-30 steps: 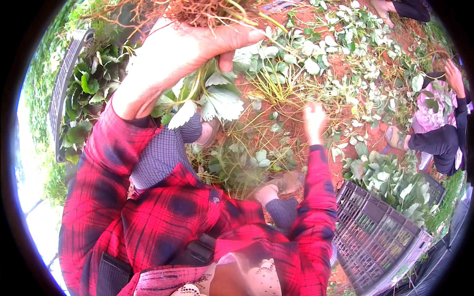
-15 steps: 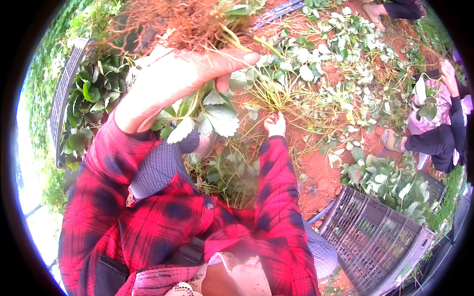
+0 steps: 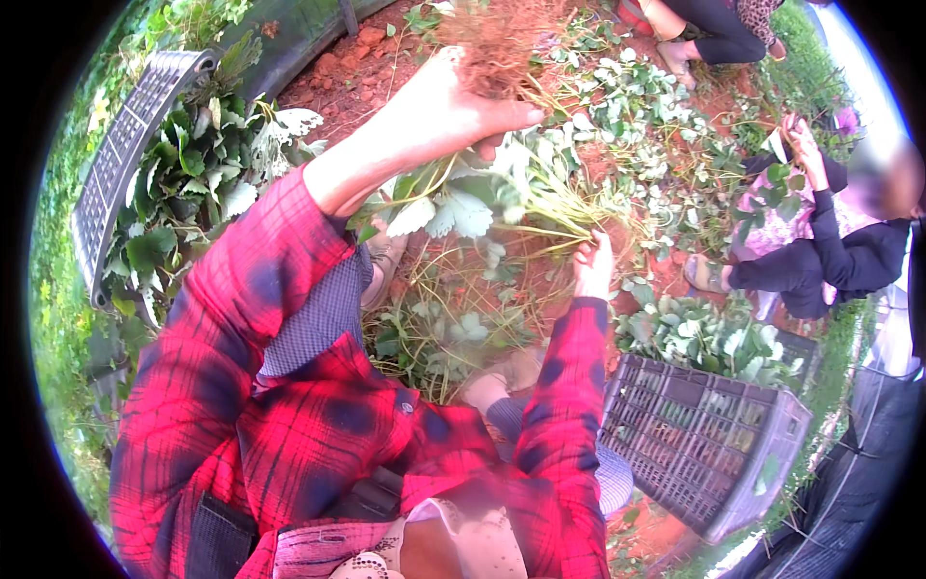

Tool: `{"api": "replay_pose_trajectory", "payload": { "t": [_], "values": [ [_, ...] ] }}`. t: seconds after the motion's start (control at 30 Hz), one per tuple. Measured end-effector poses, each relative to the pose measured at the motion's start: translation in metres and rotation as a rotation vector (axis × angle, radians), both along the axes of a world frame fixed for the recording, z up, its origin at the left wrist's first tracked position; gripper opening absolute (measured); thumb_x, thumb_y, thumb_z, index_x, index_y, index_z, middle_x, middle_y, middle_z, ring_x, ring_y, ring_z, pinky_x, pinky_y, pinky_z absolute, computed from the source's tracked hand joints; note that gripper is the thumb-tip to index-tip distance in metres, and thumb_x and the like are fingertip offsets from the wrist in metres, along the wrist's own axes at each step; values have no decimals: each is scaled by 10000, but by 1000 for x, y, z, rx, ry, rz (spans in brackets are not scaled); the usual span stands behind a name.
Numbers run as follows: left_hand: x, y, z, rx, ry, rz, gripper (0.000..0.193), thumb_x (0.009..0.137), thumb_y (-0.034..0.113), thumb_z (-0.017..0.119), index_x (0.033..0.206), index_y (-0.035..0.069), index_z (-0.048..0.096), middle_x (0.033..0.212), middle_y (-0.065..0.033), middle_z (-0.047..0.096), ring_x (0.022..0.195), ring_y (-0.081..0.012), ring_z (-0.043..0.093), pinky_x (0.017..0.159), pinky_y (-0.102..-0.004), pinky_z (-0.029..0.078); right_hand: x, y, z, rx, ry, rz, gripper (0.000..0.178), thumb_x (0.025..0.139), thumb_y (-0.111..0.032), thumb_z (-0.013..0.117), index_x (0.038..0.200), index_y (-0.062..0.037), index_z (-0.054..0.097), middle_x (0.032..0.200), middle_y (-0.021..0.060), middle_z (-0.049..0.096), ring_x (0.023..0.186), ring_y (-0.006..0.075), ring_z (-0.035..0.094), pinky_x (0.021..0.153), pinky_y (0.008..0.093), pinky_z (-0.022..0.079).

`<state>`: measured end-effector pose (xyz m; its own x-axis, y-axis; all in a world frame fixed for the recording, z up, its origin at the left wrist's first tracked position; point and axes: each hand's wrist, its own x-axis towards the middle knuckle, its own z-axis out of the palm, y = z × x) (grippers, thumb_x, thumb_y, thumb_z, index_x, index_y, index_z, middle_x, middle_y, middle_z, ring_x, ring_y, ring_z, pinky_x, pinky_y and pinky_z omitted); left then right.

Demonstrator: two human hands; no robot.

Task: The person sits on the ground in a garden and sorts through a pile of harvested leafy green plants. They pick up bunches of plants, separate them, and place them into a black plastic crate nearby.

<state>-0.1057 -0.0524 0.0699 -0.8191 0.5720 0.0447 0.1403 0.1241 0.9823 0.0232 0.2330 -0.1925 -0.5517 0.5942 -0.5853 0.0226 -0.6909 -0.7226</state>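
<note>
Now the left hand (image 3: pixel 446 114) has rooted plants (image 3: pixel 496 56) in its grip, the right hand (image 3: pixel 594 267) leafy stems (image 3: pixel 558 208).

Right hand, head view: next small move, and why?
I'd bring the right hand up to the left hand and add its strawberry plant to the bare-rooted bundle. The left hand grips that bundle roots up, leaves hanging below; the right appears to pinch the plant's stems at their base, leaves pointing toward the bundle.

Left hand (image 3: pixel 449 111) clutching leafy plants (image 3: pixel 461 212) (roots (image 3: pixel 497 53) bare), right hand (image 3: pixel 594 265) — pinching stems (image 3: pixel 559 214)
</note>
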Motion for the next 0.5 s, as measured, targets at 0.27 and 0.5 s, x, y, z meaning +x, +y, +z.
{"api": "replay_pose_trajectory", "payload": {
  "t": [0.27, 0.5],
  "values": [
    [0, 0, 3, 224, -27, -44, 310, 730, 160, 646, 976, 5, 539, 639, -1, 553, 435, -51, 451, 387, -197, 358, 35, -20, 161, 1021, -107, 253, 98, 709, -51, 592, 786, 9, 579, 642, -2, 526, 537, 62, 414, 487, 215, 346],
    [-13, 5, -11, 101, 43, -29, 311, 730, 126, 616, 1000, -2, 529, 594, -16, 538, 424, -73, 474, 390, -218, 388, 23, -36, 89, 1558, -622, 602, 257, 649, -236, 582, 732, 6, 559, 645, 194, 573, 609, 314, 553, 617, 368, 442]
  ]
}}
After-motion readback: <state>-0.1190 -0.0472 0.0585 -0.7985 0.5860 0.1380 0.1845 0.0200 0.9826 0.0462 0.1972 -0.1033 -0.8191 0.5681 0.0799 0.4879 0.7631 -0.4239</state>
